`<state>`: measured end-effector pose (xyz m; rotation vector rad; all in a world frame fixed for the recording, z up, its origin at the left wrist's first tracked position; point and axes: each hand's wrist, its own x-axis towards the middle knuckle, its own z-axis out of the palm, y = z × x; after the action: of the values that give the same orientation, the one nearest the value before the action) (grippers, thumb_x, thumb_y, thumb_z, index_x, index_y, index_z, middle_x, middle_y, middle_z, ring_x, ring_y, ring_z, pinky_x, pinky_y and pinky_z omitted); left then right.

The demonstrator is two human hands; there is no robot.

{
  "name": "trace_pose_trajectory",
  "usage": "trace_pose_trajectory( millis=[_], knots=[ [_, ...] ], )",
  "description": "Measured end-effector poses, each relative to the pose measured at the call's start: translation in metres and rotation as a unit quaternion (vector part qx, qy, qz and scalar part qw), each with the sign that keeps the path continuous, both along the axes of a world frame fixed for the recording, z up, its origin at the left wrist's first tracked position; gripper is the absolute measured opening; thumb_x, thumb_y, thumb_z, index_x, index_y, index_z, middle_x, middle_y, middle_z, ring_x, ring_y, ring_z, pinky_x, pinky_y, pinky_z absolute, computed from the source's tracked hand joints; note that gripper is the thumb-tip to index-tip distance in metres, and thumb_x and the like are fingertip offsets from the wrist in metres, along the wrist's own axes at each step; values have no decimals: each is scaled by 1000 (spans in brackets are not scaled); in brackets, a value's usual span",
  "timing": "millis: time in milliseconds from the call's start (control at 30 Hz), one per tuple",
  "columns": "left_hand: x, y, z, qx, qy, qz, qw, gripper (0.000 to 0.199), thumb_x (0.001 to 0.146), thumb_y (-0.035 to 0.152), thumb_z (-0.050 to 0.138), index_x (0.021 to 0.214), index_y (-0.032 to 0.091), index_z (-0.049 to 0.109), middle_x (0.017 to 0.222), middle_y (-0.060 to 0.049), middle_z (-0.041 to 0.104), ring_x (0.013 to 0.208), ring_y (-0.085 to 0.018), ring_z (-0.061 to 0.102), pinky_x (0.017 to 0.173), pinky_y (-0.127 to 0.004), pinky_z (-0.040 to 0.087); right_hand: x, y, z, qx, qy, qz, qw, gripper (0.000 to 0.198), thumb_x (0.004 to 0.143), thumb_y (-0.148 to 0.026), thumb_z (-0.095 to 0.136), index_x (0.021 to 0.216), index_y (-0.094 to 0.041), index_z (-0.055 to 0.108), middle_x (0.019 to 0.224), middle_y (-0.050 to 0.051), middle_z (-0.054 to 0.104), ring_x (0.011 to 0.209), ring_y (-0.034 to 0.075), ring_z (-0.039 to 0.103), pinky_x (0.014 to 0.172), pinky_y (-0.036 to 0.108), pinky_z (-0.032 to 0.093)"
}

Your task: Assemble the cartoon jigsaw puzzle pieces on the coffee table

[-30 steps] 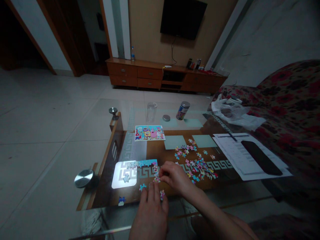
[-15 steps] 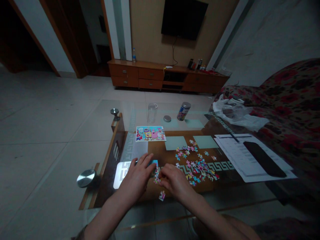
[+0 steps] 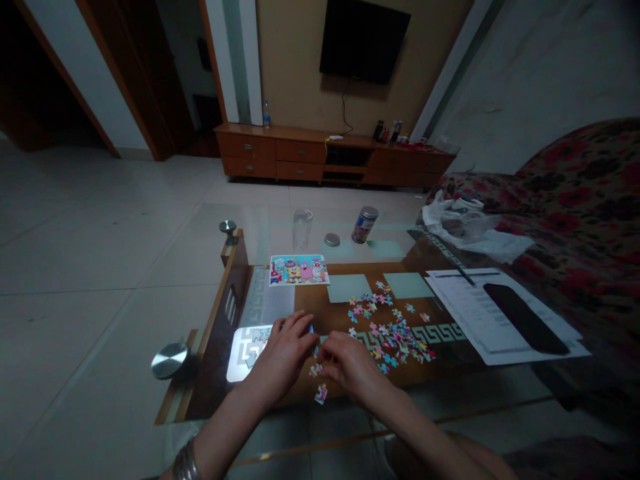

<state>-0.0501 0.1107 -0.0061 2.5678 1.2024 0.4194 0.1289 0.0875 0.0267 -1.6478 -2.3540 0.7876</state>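
My left hand [image 3: 290, 350] reaches over joined jigsaw pieces at the table's near left, fingers stretched out and palm down. Blue pieces peek out beyond its fingertips. Close beside it, my right hand [image 3: 346, 357] is closed in a pinch at the edge of these pieces; what lies between the fingertips is mostly hidden, seemingly a puzzle piece. Pinkish puzzle pieces [image 3: 315, 370] lie just below the fingertips, and a small joined bit [image 3: 321, 394] is nearer me. To the right spreads a pile of loose puzzle pieces [image 3: 400, 340]. A cartoon picture card [image 3: 299, 270] lies behind my hands.
A white board [image 3: 238, 360] with grey pieces lies under my left forearm. Farther back stand a clear glass [image 3: 302, 230], a round lid [image 3: 332, 239] and a printed can [image 3: 365, 225]. Papers [image 3: 465, 313] with a black phone [image 3: 525, 319] lie right, near a plastic bag [image 3: 470, 230].
My left hand has shifted slightly right, its fingers closer to my right hand, uncovering grey pieces on the white board. My right hand stays pinched at nearly the same place.
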Motion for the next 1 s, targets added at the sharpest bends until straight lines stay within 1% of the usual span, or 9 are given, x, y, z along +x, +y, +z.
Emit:
trace_pose_trajectory(
  millis=[267,433,733,833,1000],
  knots=[
    [0,-3,4,-7,-5,-6,1000,28,84,5,54,105,23,61,139,-9,49,132,-28,37,101,-47,37,3,0,-7,7,0,-22,1000,12,72,-14,75,77,-17,65,82,2,62,81,18,57,69,26,39],
    [-1,-3,4,-13,-8,-6,1000,28,85,6,55,105,23,62,138,-9,50,131,-28,38,101,-46,36,3,0,-11,35,19,-24,999,12,74,-15,74,75,-17,63,82,2,61,80,18,55,69,26,39],
    [-1,-1,-2,-15,-14,-7,1000,32,84,5,56,108,24,61,137,-7,50,127,-27,42,100,-47,36,3,4,-17,56,43,-30,997,15,73,-10,74,75,-17,61,80,1,60,78,17,55,69,26,40],
    [-1,-1,-2,-15,-18,-9,1000,30,84,6,56,108,24,61,136,-8,51,126,-27,43,99,-46,36,3,3,-17,64,42,-25,997,14,73,-10,72,74,-17,61,80,1,60,78,17,54,69,26,39],
    [-1,-1,1,-14,-25,-11,1000,30,85,7,55,108,24,61,136,-8,51,125,-26,43,99,-45,36,2,4,-15,58,31,-21,998,11,75,-12,71,75,-17,62,81,2,61,79,17,55,70,26,40]
  ],
)
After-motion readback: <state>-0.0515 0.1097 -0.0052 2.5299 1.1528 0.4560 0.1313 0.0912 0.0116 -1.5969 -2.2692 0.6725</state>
